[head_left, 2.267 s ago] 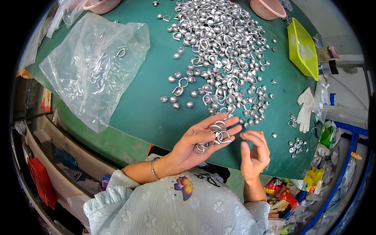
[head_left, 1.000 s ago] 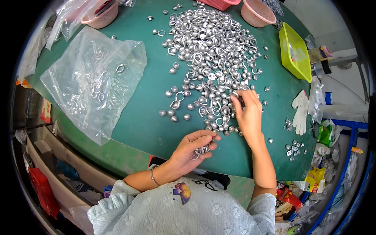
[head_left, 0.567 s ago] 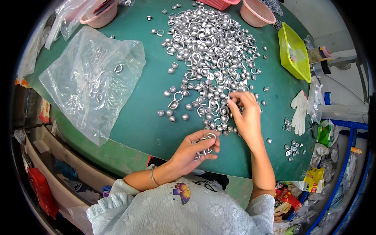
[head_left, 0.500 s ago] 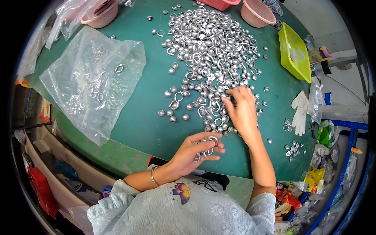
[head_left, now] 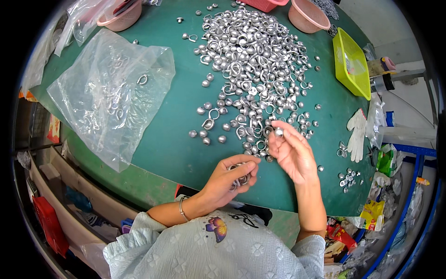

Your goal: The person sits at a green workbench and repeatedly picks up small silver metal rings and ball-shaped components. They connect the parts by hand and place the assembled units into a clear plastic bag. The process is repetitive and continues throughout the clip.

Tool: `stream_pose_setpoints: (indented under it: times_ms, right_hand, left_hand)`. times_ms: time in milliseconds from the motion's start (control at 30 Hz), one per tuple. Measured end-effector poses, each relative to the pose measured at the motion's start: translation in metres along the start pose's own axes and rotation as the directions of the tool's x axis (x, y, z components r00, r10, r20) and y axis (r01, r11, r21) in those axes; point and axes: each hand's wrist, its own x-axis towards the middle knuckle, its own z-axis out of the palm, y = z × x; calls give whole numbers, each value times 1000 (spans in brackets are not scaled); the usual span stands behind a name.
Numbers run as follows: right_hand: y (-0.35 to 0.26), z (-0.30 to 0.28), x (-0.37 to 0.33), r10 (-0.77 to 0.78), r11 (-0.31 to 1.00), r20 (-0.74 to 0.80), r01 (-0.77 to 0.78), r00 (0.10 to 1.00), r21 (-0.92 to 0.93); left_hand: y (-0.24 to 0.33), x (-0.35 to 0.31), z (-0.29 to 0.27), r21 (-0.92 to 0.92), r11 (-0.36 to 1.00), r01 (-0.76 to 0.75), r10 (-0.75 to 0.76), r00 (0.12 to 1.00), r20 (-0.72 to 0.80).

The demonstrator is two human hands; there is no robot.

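Observation:
A large pile of silvery metal rings and round domed metal pieces (head_left: 253, 51) spreads over the green table. Close to the table's near edge, my left hand (head_left: 227, 179) is closed around several metal rings (head_left: 240, 173), palm turned up. My right hand (head_left: 295, 156) is raised over the near end of the pile, its palm showing, and pinches one domed metal piece (head_left: 278, 132) between thumb and fingers. Several loose domes (head_left: 203, 133) lie left of the pile. A clear plastic bag (head_left: 111, 97) with rings in and on it lies at the left.
Pink baskets (head_left: 309, 16) stand along the far edge. A yellow-green basket (head_left: 350, 65) sits at the right. Below it lie a white glove (head_left: 357, 135) and a small group of metal pieces (head_left: 348, 179). A blue rack (head_left: 404, 209) with plastic packaging stands beyond the right edge.
My right hand has turned palm up and drawn back slightly from the pile, now pinching a domed piece. The fingers of my left hand have curled tighter around the rings.

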Motion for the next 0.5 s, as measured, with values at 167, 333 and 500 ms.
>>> stream_pose_setpoints:
  times_ms: [167,333,500]
  right_hand:
    - [11,0,-14,59,993,61,-64,996,95]
    - [14,1,-21,75,991,114,-87,991,98]
    - [17,2,-25,55,993,144,-69,988,93]
  left_hand:
    - [0,1,-1,-5,1000,-20,20,1000,1]
    - [-1,0,-1,-3,1000,-23,23,1000,15]
    - [1,-2,1,18,999,-27,27,1000,15]
